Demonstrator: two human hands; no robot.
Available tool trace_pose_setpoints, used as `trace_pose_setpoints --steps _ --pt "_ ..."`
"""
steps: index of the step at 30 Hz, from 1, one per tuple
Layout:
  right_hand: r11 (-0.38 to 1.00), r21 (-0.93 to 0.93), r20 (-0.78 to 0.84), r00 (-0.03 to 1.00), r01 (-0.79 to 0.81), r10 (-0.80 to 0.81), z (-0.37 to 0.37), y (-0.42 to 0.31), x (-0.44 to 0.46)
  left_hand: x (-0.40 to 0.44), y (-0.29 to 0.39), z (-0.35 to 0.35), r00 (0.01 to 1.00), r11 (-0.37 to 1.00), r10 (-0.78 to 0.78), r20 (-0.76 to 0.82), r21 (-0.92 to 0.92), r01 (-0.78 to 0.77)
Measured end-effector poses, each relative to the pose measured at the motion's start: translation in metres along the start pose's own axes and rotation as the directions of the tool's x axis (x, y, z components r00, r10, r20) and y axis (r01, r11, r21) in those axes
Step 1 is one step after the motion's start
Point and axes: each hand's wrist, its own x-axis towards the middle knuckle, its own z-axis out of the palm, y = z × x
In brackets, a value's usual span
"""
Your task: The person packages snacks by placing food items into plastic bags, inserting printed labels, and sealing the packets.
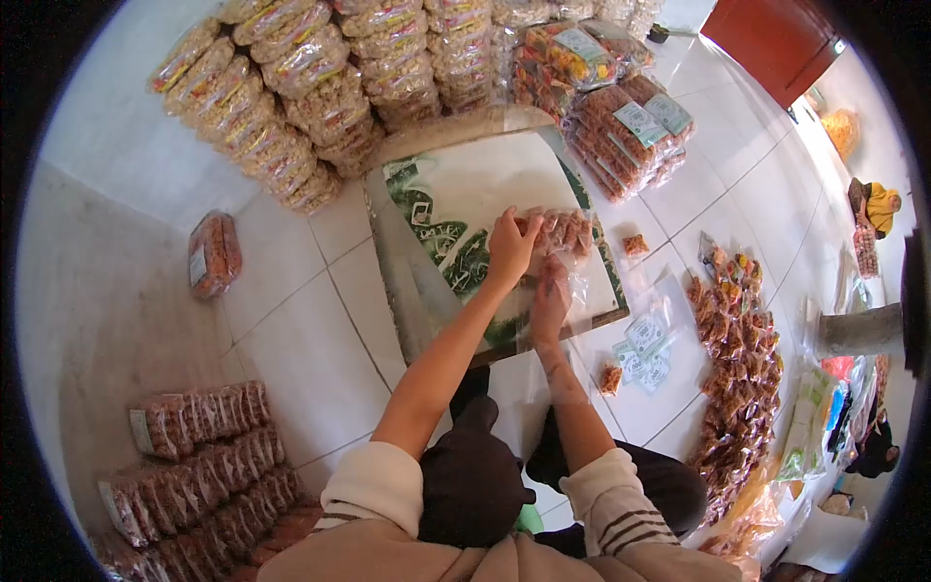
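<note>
A clear plastic bag of small brown snack packets (565,231) lies on a low board topped with a white and green printed sheet (504,170). My left hand (510,248) grips the bag's left side, thumb and fingers against the packets. Just below it, my right hand (550,303) is at the bag's near end, its fingers closed against the packets. Clear film covers part of this hand, and its fingertips are partly hidden. One loose snack packet (635,245) lies on the floor right of the board, and another packet (610,379) is nearer me, beside printed labels (645,351).
A long heap of snack packets (732,378) covers the floor at right. Tall stacks of bagged snacks (320,87) stand behind the board, with labelled packs (630,126) at back right. Filled packs (204,456) lie at lower left. Other people (878,209) sit far right.
</note>
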Motion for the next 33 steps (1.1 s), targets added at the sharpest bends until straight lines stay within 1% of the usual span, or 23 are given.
trace_pose_setpoints --steps 1,2,3,4,6,7,9,11,12,14,15,17,18,19,20,21,22,23,25,26,29,32,33 --pt "1.000 0.000 -0.003 1.000 0.004 -0.004 0.001 0.002 0.000 0.004 0.003 -0.001 0.994 0.999 -0.045 0.103 0.011 0.044" --pt "0.989 -0.145 0.054 0.998 -0.018 0.027 0.001 0.005 0.000 0.007 0.005 -0.001 0.975 0.996 -0.090 0.205 0.027 0.087" --pt "0.957 -0.287 0.108 0.992 -0.033 0.066 0.001 -0.001 0.001 0.007 0.002 0.003 0.975 0.996 -0.088 0.206 0.027 0.085" --pt "0.958 -0.286 0.107 0.992 -0.034 0.067 0.000 -0.006 0.003 0.007 -0.001 0.007 0.980 0.999 -0.051 0.192 -0.003 0.053" --pt "0.941 0.117 0.173 0.940 -0.317 0.295 -0.002 -0.014 0.005 0.006 -0.005 0.007 0.984 0.999 -0.021 0.177 -0.028 0.026" --pt "0.940 0.116 0.176 0.938 -0.320 0.297 -0.001 -0.008 0.004 0.007 -0.004 0.005 0.978 0.999 -0.017 0.208 -0.032 0.025" --pt "0.979 0.015 0.159 0.967 -0.202 0.197 -0.001 0.001 0.007 0.010 -0.004 0.005 0.971 0.999 -0.012 0.238 -0.038 0.022" --pt "0.977 0.065 0.184 0.965 -0.201 0.186 -0.002 0.006 0.008 0.014 -0.007 0.007 0.934 0.999 -0.047 0.354 0.027 0.040" --pt "0.976 0.090 0.195 0.964 -0.200 0.180 -0.003 0.012 0.008 0.015 -0.008 0.006 0.935 0.999 -0.044 0.353 0.026 0.037" --pt "0.970 0.121 0.214 0.959 -0.213 0.184 -0.003 0.026 0.008 0.015 -0.009 0.004 0.883 0.980 -0.138 0.449 -0.069 0.188" --pt "0.966 0.125 0.222 0.955 -0.227 0.196 -0.004 0.024 0.007 0.012 -0.012 0.010 0.881 0.980 -0.135 0.453 -0.069 0.185" --pt "0.983 0.081 0.248 0.959 -0.165 0.140 -0.013 0.019 0.003 0.002 -0.013 0.026 0.989 0.996 -0.081 0.124 0.037 0.077" --pt "0.995 0.037 0.279 0.957 -0.094 0.080 -0.019 0.011 0.003 -0.006 0.004 0.024 0.999 0.994 -0.038 0.013 0.104 0.037" --pt "0.996 0.030 0.270 0.960 -0.089 0.078 -0.024 0.009 -0.002 -0.004 0.020 0.018 0.999 0.995 -0.032 0.019 0.094 0.030" --pt "0.991 -0.116 0.150 0.987 0.067 -0.049 -0.029 0.007 -0.009 -0.002 0.035 0.010 0.978 0.977 0.205 -0.042 0.063 -0.202" --pt "0.941 -0.275 0.051 0.980 0.197 -0.190 -0.031 0.004 -0.013 -0.001 0.039 0.008 0.899 0.905 0.425 -0.108 0.047 -0.422" --pt "0.992 -0.127 -0.002 1.000 -0.021 0.021 -0.028 0.001 -0.017 0.005 0.041 0.007 0.859 0.865 0.502 0.103 -0.081 -0.496" --pt "0.991 -0.127 -0.006 1.000 -0.028 0.027 -0.027 -0.001 -0.019 0.006 0.046 0.008 0.858 0.864 0.503 0.110 -0.082 -0.496" --pt "1.000 -0.021 0.000 1.000 0.011 -0.011 -0.028 -0.011 -0.014 0.005 0.045 0.019 0.644 0.647 0.687 0.336 0.120 -0.753" --pt "1.000 -0.019 -0.004 1.000 0.012 -0.012 -0.027 -0.010 -0.011 0.005 0.043 0.022 0.646 0.648 0.649 0.402 0.152 -0.746" --pt "0.994 -0.109 0.040 0.999 0.020 -0.016 -0.026 0.001 0.002 0.004 0.030 0.028 0.592 0.561 0.685 0.425 0.210 -0.801" --pt "1.000 -0.029 0.123 0.992 -0.009 0.013 -0.024 0.004 0.021 0.002 0.025 0.027 0.551 0.518 0.697 0.460 0.209 -0.830" --pt "0.996 0.012 0.144 0.986 -0.085 0.083 -0.023 0.006 0.026 0.001 0.024 0.027 0.549 0.516 0.697 0.462 0.208 -0.831"
